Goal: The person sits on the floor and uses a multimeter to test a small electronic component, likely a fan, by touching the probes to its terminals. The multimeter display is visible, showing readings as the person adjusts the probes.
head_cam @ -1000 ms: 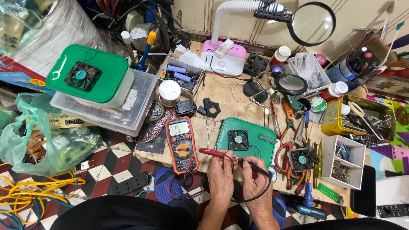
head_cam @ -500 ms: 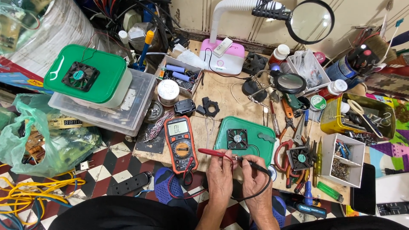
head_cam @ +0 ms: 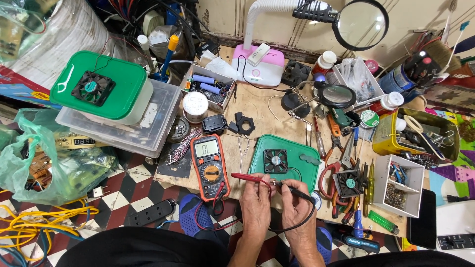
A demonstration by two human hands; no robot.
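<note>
1. I see the red probe (head_cam: 247,177) pinched in my left hand (head_cam: 257,200) and the black probe (head_cam: 297,192) pinched in my right hand (head_cam: 295,207), tips meeting at lower centre.
2. Just above lies the green lid (head_cam: 297,173) with its small fan (head_cam: 275,160).
3. The orange multimeter (head_cam: 210,165) sits left of my hands.

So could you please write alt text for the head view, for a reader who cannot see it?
Left hand holds a red probe and right hand a black probe, tips meeting by a green lid with a small fan. An orange multimeter lies left of them on a cluttered workbench.
</note>
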